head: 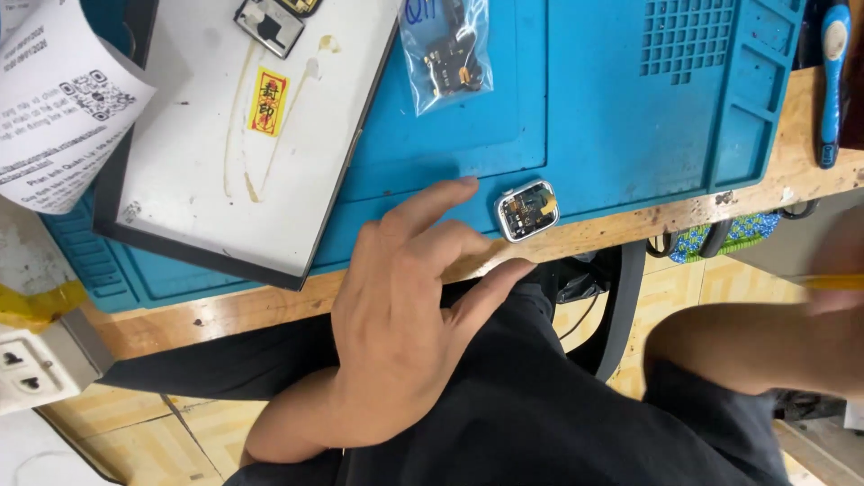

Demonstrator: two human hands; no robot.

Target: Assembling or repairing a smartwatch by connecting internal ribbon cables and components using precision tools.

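My left hand (400,324) lies open at the front edge of a blue work mat (612,117), fingers spread and holding nothing. Its fingertips rest just left of a small opened smartwatch body (527,211), silver-rimmed with its dark insides showing; the middle finger seems to touch it. My right forearm (756,346) crosses the lower right. My right hand (844,256) is blurred and cut off at the right edge, with a thin yellow thing (832,282) beside it.
A white panel in a dark frame (216,153) with a yellow sticker lies on the mat's left. A clear bag of small dark parts (447,56) sits at the top. A printed paper sheet (54,99), a white power strip (31,364) and a blue-handled tool (833,81) lie around.
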